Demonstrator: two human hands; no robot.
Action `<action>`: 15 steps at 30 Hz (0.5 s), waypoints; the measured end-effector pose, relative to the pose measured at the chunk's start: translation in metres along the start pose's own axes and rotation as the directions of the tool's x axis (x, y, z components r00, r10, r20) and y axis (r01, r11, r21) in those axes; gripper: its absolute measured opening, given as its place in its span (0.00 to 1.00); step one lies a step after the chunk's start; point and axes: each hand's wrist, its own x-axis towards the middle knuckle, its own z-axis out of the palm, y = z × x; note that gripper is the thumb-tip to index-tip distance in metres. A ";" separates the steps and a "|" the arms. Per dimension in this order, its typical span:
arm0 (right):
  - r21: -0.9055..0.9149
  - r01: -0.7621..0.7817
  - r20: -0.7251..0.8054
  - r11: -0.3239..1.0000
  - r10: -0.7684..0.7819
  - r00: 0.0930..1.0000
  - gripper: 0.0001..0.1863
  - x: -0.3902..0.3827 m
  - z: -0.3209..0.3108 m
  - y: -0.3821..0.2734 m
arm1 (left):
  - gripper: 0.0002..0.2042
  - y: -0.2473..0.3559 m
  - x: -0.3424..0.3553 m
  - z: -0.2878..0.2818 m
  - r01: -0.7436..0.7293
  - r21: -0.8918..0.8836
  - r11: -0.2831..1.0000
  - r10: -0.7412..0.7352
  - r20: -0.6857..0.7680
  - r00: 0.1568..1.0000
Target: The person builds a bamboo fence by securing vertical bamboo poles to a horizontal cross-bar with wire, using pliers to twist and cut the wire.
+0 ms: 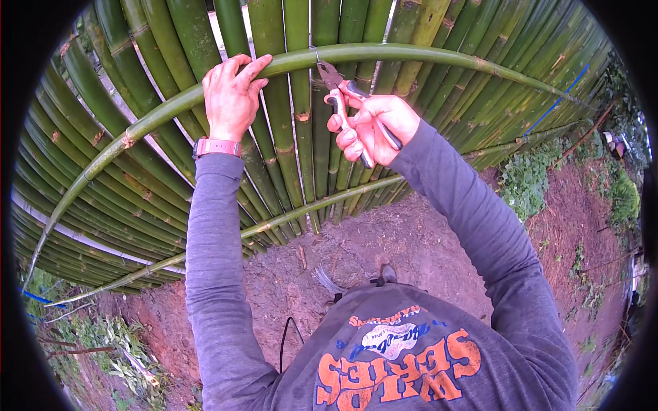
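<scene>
A fence of upright green bamboo poles (267, 27) stands in front of me, crossed by a long horizontal bamboo pole (391, 52). My left hand (233, 96), with a pinkish band on its wrist, grips this crosswise pole left of the middle, fingers hooked over it. In my right hand (373, 123) is a pair of pliers (331, 75) with dark, light-edged handles. Their jaws point up and left, at a thin wire (316, 53) looped around the crosswise pole. Whether the jaws are closed on the wire is too small to tell.
A lower horizontal bamboo pole (322, 201) runs across the fence near its foot. Blue cord (556, 101) is tied at the right. Bare brown soil (439, 229) lies below, with green plants (526, 181) at the right and cut leaves (127, 359) at the lower left.
</scene>
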 end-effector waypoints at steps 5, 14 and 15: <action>-0.838 -0.315 -0.448 0.445 -0.231 0.864 0.30 -0.012 0.023 -0.017 | 0.20 0.003 0.000 0.000 0.045 -0.071 0.996 -0.045 0.003 0.999; 0.252 -0.402 -0.133 -0.880 -0.443 0.886 0.33 0.010 0.109 -0.040 | 0.20 0.003 0.001 0.005 0.062 -0.086 0.994 -0.062 0.002 0.998; 0.251 -0.411 -0.133 -0.877 -0.452 0.882 0.33 0.009 0.106 -0.042 | 0.19 0.001 0.001 0.003 0.083 -0.081 0.993 -0.081 0.017 0.997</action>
